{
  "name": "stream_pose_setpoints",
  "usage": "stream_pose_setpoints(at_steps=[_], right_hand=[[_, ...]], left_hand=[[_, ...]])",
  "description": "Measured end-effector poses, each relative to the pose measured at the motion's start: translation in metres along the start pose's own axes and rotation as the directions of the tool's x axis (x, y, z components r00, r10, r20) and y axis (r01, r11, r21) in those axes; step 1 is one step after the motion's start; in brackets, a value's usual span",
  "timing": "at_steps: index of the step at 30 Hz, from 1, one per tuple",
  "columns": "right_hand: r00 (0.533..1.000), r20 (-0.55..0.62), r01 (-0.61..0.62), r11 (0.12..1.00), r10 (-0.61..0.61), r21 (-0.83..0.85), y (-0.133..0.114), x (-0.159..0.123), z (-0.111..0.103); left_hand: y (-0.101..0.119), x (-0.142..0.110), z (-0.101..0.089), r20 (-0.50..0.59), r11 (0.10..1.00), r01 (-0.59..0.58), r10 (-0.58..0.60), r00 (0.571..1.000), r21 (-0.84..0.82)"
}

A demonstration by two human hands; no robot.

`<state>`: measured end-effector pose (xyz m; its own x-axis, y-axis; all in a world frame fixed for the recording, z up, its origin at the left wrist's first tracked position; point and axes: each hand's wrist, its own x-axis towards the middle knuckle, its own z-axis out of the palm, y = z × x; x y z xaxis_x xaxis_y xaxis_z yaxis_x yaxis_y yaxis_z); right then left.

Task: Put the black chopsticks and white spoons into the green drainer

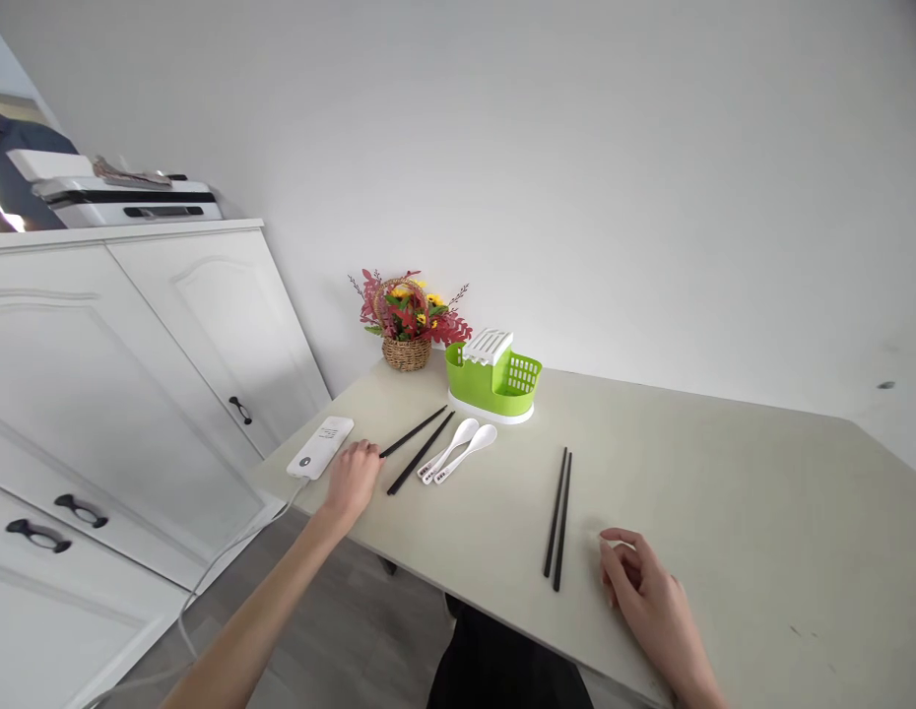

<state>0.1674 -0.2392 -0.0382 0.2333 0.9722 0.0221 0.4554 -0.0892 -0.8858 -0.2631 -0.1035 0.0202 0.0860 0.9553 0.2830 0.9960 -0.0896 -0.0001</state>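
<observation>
Left hand at a chopstick; right hand near the chopstick pair.
Clock centred on the spoons: left hand at 9 o'clock, fingers bent over the near end of the chopstick, which lies at 10; grip cannot be confirmed. A second chopstick lies between that and the spoons. Right hand at 4 o'clock, fingers curled, thumb and forefinger tips narrowed together; the chopstick pair lies nearer the spoons. Green caddy at 1 o'clock.
</observation>
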Motion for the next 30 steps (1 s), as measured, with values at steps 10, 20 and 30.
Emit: stream_pose_setpoints(at_steps=[10,20,30], right_hand=[[1.0,0.01,0.022,0.999,-0.022,0.024,0.002,-0.001,0.0],[0.998,0.01,0.055,0.997,-0.055,0.046,0.007,0.0,0.003],[0.991,0.046,0.118,0.983,-0.125,0.138,-0.007,-0.002,0.001]], left_hand=[[0.019,0.045,0.003,0.084,0.993,0.068,-0.06,0.995,-0.097],[0.006,0.048,-0.03,0.132,0.913,0.154,-0.112,0.985,-0.378],[0.109,-0.02,-0.039,0.202,0.203,0.165,0.175,0.964,-0.965]])
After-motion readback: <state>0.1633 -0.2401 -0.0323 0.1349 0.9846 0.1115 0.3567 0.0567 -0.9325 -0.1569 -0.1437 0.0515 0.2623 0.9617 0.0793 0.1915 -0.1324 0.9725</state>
